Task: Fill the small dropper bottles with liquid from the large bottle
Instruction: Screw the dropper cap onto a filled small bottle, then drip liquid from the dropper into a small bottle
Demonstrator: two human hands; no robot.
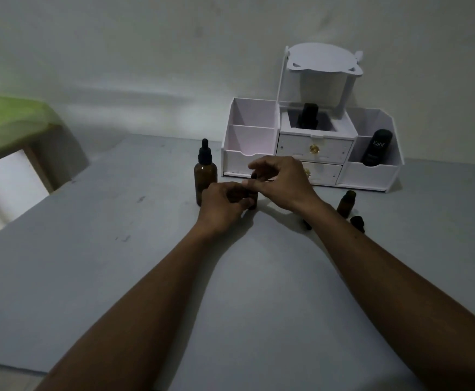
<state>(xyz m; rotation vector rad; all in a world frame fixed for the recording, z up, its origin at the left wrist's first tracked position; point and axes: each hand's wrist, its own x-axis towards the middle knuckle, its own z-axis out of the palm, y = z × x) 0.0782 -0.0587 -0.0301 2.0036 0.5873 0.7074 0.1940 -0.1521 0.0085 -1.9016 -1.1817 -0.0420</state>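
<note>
A large amber bottle (204,179) with a black dropper cap stands upright on the grey table (117,249). Just right of it, my left hand (225,206) is wrapped around a small amber bottle (252,200), mostly hidden by the fingers. My right hand (283,183) pinches that bottle's black dropper cap from above. Another small amber bottle (346,204) stands uncapped to the right, behind my right forearm. A black dropper cap (357,222) lies near it, and a second dark piece (307,224) shows under my right wrist.
A white desk organiser (312,153) with two drawers stands against the wall; it holds a black tube marked Kahf (377,148) and a dark bottle (307,115). A green-covered surface (7,119) sits beyond the table's left edge.
</note>
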